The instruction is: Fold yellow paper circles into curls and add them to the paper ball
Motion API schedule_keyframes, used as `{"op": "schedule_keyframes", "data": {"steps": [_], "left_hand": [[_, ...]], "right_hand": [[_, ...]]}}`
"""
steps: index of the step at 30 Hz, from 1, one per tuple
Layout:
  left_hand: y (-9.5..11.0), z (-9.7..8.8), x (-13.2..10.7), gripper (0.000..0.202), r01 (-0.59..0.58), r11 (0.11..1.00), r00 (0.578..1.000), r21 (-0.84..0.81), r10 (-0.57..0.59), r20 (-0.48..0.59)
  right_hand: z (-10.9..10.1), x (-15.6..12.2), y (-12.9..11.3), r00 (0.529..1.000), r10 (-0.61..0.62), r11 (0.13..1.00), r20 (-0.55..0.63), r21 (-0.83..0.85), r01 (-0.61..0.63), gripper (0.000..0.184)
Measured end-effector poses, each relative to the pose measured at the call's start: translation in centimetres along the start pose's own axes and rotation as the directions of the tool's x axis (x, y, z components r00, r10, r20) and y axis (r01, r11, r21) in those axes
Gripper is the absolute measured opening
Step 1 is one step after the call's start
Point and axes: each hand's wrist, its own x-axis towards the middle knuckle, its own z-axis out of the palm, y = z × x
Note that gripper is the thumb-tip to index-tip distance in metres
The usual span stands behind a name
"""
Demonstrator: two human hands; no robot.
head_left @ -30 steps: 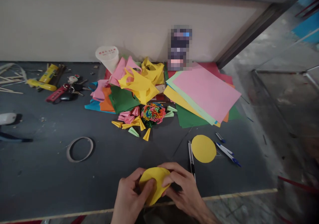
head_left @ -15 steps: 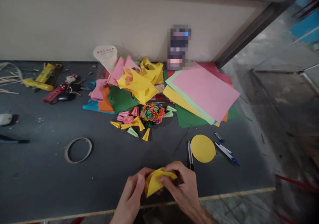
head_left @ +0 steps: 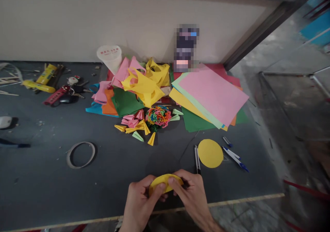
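Observation:
Between my two hands is a piece of yellow paper [head_left: 166, 180], folded over with its curved edge upward, above the table's front edge. My left hand [head_left: 141, 197] pinches its left part, thumb on the near face. My right hand [head_left: 189, 190] grips the right part the same way, and the two thumbs almost meet; the fingers behind the paper are mostly hidden. A flat yellow paper circle [head_left: 210, 153] lies beyond my right hand, with a utility knife [head_left: 197, 159] beside it. A blue and white compass [head_left: 235, 158] rests farther right.
Folded paper cones [head_left: 138, 123] surround a ball of coloured paper curls [head_left: 158, 118]. Behind are cut yellow scraps [head_left: 144, 87], coloured sheets [head_left: 213, 94] and a lidded cup [head_left: 110, 56]. A tape ring [head_left: 81, 155], keys [head_left: 77, 90] and yellow glue tubes [head_left: 46, 77] lie left.
The yellow paper has gone from a loose, partly bent shape to a flatter fold with a rounded top. My left thumb has moved right onto its near face.

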Motion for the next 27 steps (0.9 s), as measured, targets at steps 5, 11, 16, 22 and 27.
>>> {"op": "schedule_keyframes", "data": {"steps": [5,11,16,22,27], "left_hand": [[0.7,0.2,0.1,0.039,-0.009,1.0,1.0,-0.012,0.008,-0.024],[1.1,0.2,0.4,0.035,-0.001,1.0,1.0,-0.002,0.001,-0.031],[0.3,0.1,0.5,0.036,0.009,0.999,1.0,0.044,-0.007,-0.03],[-1.1,-0.4,0.6,0.042,0.033,0.998,0.996,-0.059,-0.028,0.082],[-0.7,-0.7,0.2,0.04,-0.007,0.999,0.999,0.033,0.006,0.042]], "right_hand": [[0.4,0.3,0.3,0.998,0.056,0.996,-0.021,0.065,-0.055,0.04],[0.3,0.3,0.4,0.996,0.089,0.992,-0.009,0.086,-0.088,0.038],[0.4,0.2,0.5,0.997,0.074,0.995,-0.038,0.075,-0.072,0.036],[-0.2,0.5,0.5,0.994,0.041,0.997,-0.101,0.067,-0.035,0.029],[-0.6,0.2,0.9,0.994,0.062,0.995,-0.085,0.087,-0.054,0.033]]}}
